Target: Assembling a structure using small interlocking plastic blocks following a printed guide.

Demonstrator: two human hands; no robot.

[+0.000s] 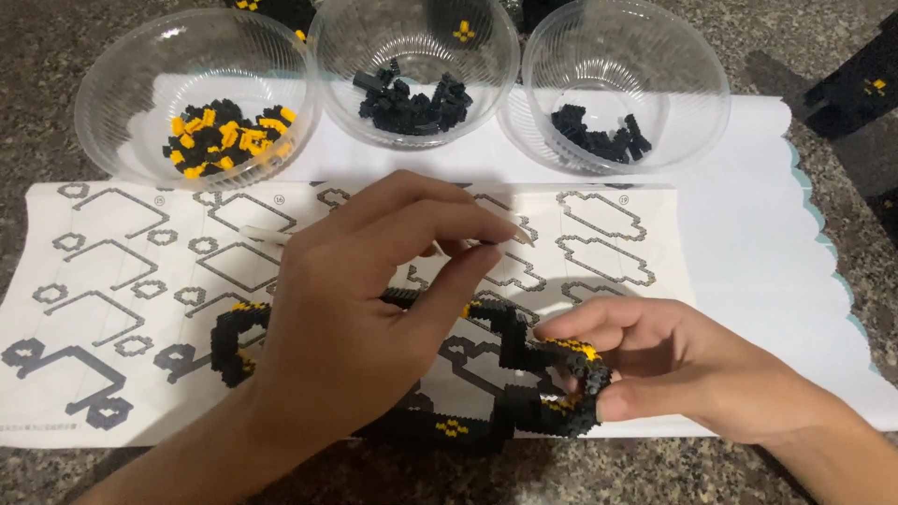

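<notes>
Speckled worktop (56, 37) carries a white sheet (748, 234); on it a guide (94, 281), three bowls (192, 103); the black-yellow model (524, 374) lies on the guide; right hand (673, 374) fingers pinch its end; left hand (346, 327) fingers pinch something tiny, best pressed down squarely.

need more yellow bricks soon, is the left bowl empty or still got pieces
Not empty. The left bowl holds a small pile of yellow and black bricks covering part of its bottom.
</notes>
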